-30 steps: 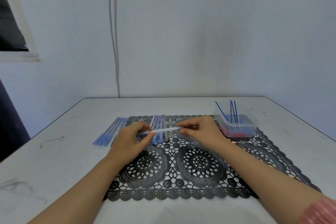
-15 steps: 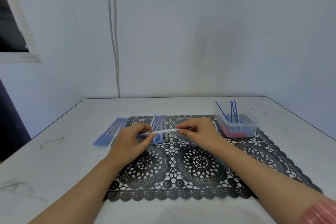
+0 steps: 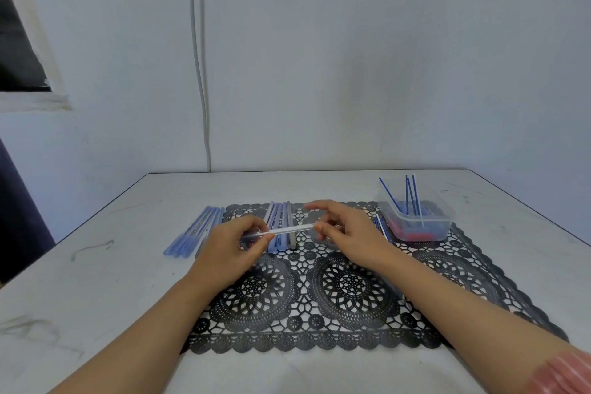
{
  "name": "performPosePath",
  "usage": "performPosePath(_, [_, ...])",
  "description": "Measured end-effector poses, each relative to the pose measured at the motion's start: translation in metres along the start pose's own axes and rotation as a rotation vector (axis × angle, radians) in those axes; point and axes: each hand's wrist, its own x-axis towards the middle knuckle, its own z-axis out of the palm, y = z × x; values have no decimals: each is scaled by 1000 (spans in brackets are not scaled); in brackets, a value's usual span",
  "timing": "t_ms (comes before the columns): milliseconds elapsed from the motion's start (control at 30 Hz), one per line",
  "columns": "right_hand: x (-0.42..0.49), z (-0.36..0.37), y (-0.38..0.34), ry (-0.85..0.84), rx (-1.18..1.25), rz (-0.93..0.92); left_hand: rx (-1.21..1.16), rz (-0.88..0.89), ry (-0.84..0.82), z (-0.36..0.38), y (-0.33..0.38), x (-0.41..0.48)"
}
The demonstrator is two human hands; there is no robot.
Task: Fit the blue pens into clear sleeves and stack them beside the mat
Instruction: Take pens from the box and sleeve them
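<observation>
— What did your hands have hold of?
— Your left hand point(image 3: 230, 245) was closed around the left end of one clear sleeve point(image 3: 281, 230), held level above the black lace mat point(image 3: 351, 291). Your right hand point(image 3: 348, 233) was at the sleeve's right end, thumb and a finger at its tip, the index finger raised and spread; whether it truly gripped, I could not tell.

— And how many were already done?
— Left of the mat, on the white table point(image 3: 96, 281), lay one stack of filled pens point(image 3: 195, 230); about five, though they overlapped and I could not count them surely. On the mat's far edge, behind the sleeve, lay a second group of sleeves point(image 3: 279, 213), four or five.

— The refills?
— One clear plastic tub point(image 3: 415, 221) stood on the mat's far right corner, with four thin blue refills point(image 3: 411, 198) leaning upright out of it and red and blue bits at its bottom
</observation>
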Motion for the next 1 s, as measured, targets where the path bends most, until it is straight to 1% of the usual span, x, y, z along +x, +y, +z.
performPosePath(133, [3, 0, 4, 44, -62, 32, -16, 10, 14, 0, 1, 0])
performPosePath(267, [3, 0, 5, 31, -136, 7, -9, 32, 2, -1, 3, 0])
performPosePath(367, [1, 0, 3, 20, -57, 11, -6, 37, -3, -1, 4, -1])
performPosePath(567, [2, 1, 8, 43, -4, -1, -23, 12, 15, 0, 2, 0])
performPosePath(800, [3, -1, 10, 45, -230, -49, -6, 19, -13, 1, -1, 0])
performPosePath(1000, [-1, -3, 6, 38, -220, -58, -20, 2, 12, 1, 1, 0])
